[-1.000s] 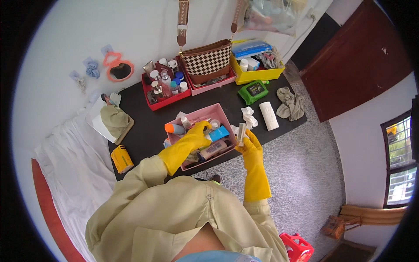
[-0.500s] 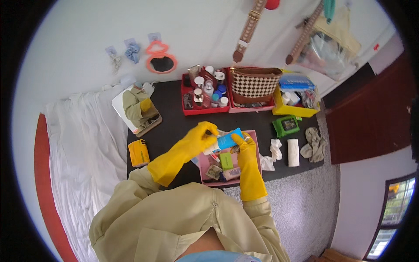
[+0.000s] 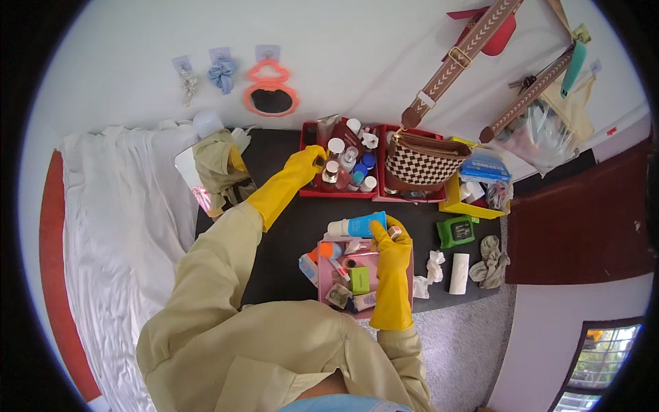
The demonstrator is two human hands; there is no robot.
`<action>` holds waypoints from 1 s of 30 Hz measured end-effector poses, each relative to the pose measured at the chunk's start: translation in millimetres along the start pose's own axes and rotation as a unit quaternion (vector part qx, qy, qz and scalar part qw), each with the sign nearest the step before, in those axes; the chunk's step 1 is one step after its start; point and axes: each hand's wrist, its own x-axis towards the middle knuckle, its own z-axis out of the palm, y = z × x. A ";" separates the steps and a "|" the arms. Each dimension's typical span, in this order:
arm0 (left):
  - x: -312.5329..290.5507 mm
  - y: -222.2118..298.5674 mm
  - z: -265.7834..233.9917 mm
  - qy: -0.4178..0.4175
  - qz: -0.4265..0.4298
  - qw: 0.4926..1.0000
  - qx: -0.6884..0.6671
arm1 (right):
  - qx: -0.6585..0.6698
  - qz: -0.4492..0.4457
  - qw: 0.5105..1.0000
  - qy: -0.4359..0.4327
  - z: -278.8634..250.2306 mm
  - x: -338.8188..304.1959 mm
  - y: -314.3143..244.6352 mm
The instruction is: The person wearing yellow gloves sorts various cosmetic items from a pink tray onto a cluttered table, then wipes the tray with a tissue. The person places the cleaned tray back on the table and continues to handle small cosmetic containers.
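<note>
The blue tube with the white cap [image 3: 357, 226] lies crosswise at the far edge of the pink tray [image 3: 322, 275], pinched in the fingers of the right hand [image 3: 392, 250], which is curled closed around its blue end; both hands wear yellow rubber gloves. The pink tray itself sits on the dark table [image 3: 281, 233] and is crowded with small cosmetics: an orange-capped tube, a green box and sachets. Beyond the pink tray, at the wall side of the table, stands the red tray [image 3: 307, 191] full of upright bottles and jars. The left hand [image 3: 307, 161] reaches into the red tray's near left corner, fingers bent onto or around a small item there; whether it has a firm hold cannot be told.

Judging from this, the sorting of toiletries between the two trays is mid-step: one item lifted from the pink tray, another being handled in the red one. The next move would call for a free slot among the close-packed bottles, and care not to topple them.

To the right of the red tray stands a checked handbag [image 3: 420, 165].
</note>
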 end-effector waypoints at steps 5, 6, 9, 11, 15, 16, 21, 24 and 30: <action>15.7 -22.2 14.5 -0.121 0.006 0.993 0.013 | -0.011 -0.022 0.999 -0.030 24.9 8.4 -32.8; 17.7 -23.7 12.8 -0.141 0.014 0.990 0.009 | -0.032 -0.037 0.998 -0.034 33.6 13.1 -44.0; 8.7 -24.1 8.8 -0.114 0.062 0.991 0.027 | -0.100 -0.110 0.987 -0.053 67.2 37.3 -68.5; 10.3 -40.5 6.7 -0.138 0.012 0.990 0.033 | -0.138 -0.172 0.968 -0.117 104.3 53.3 -86.1; -24.5 -19.5 -30.8 -0.039 -0.016 0.977 -0.210 | -0.332 -0.288 0.890 -0.125 158.7 101.9 -87.2; -29.0 -15.8 -37.7 -0.024 -0.037 0.974 -0.220 | -0.383 -0.299 0.861 -0.147 167.0 122.4 -77.8; -54.0 -63.3 -48.1 0.076 -0.027 0.968 -0.239 | -0.648 -0.370 0.641 -0.181 221.6 163.2 -42.6; -66.1 -75.4 -51.0 0.086 -0.040 0.962 -0.256 | -0.749 -0.331 0.525 -0.231 242.2 174.8 -35.0; -79.0 -80.5 -62.0 0.090 -0.061 0.961 -0.255 | -0.771 -0.331 0.483 -0.248 249.9 191.6 -25.4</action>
